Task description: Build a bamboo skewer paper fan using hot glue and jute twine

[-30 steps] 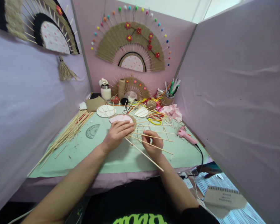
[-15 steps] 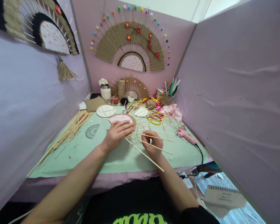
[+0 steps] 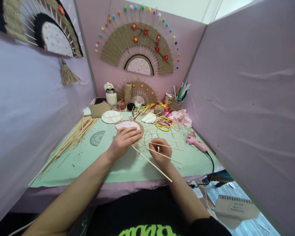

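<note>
My left hand (image 3: 123, 141) lies flat, fingers stretched, on a half-round fan base (image 3: 130, 126) of pink paper edged with brown twine, pressing it onto the green mat (image 3: 93, 157). Several thin wooden sticks (image 3: 159, 152) fan out from the base toward the right. My right hand (image 3: 161, 153) is closed in a pinch on one of these sticks, close to the base's right edge. Another stick runs across it toward the table's front edge.
A bundle of loose sticks (image 3: 68, 142) lies along the left of the mat, beside a protractor (image 3: 97, 138). A pink glue gun (image 3: 196, 143) with a black cord lies at right. Yellow scissors (image 3: 162, 127), twine, paper discs, a jar (image 3: 111, 96) and a pen cup (image 3: 176, 104) crowd the back.
My right hand has shifted slightly left along the stick toward the fan base. The left hand stays pressed on the base.
</note>
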